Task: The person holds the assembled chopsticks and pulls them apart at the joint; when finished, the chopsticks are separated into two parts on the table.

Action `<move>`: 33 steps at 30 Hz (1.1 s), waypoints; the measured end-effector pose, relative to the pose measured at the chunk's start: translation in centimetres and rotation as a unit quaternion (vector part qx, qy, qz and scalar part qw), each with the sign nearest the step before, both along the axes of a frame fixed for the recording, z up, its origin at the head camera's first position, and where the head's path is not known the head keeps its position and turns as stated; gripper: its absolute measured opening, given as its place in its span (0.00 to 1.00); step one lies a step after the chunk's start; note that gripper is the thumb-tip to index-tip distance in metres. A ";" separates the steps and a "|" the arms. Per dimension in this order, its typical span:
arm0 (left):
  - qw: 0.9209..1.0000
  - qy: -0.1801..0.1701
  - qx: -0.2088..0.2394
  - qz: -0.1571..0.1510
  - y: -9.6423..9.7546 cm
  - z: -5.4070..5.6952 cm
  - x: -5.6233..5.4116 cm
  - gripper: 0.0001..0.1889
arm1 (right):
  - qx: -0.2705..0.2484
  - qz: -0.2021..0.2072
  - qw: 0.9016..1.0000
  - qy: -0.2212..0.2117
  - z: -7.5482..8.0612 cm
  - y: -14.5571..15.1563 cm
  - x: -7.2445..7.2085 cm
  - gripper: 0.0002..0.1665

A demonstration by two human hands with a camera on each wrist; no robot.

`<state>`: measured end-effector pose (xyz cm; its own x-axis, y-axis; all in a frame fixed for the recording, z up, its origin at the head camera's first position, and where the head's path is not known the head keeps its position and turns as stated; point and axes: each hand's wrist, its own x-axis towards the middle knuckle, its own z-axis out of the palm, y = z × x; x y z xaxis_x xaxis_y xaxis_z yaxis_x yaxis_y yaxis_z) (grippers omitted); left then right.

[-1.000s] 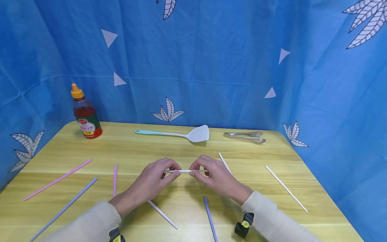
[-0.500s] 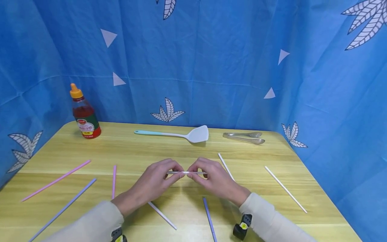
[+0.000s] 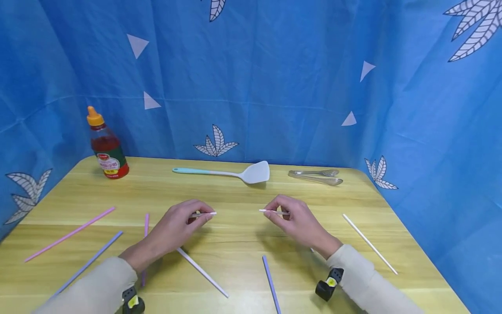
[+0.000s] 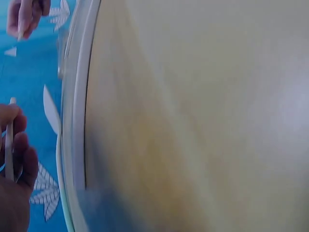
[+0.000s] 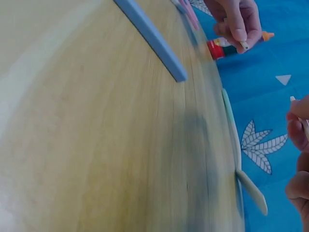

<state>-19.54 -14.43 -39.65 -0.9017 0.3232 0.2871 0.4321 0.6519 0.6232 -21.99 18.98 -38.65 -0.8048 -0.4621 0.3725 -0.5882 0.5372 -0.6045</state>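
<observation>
My left hand pinches a short thin white straw-like piece between thumb and fingers, its end poking out to the right. Facing it across a gap, my right hand pinches a similar white piece that points left. Both hands are raised over the middle of the wooden table. In the left wrist view, the left-hand piece runs along curled fingers. At the right edge of the right wrist view, the right hand is partly cut off.
Longer sticks lie around the hands: pink, blue, white, blue-violet and white at right. Along the back are a sauce bottle, a spatula and metal tongs, before a blue curtain.
One white stick spanned both hands earlier, and they drew close together. Now the hands have moved apart sideways and slightly up, each with a separate short piece.
</observation>
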 end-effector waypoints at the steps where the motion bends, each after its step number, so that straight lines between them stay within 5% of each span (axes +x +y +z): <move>1: 1.000 -0.003 -0.005 -0.005 -0.4 0.0 -0.3 0.07 | 0.004 -0.003 1.000 0.001 0.0 0.0 -0.2 0.03; 7: 0.998 -0.005 -0.052 -0.023 -2.0 0.5 -2.5 0.11 | 0.018 -0.014 1.000 0.010 0.0 -0.9 -1.6 0.07; 14: 0.996 -0.040 -0.078 -0.002 -3.0 1.0 -5.2 0.08 | 0.042 -0.027 0.999 0.014 0.1 -2.9 -4.1 0.06; 19: 0.996 -0.024 -0.087 -0.015 -3.1 1.1 -6.7 0.06 | 0.072 -0.044 0.996 0.006 -0.3 -4.1 -5.9 0.04; 33: 0.989 -0.021 -0.142 -0.042 -3.0 0.1 -9.3 0.04 | 0.055 -0.056 0.994 -0.071 -2.2 -6.6 -8.4 0.02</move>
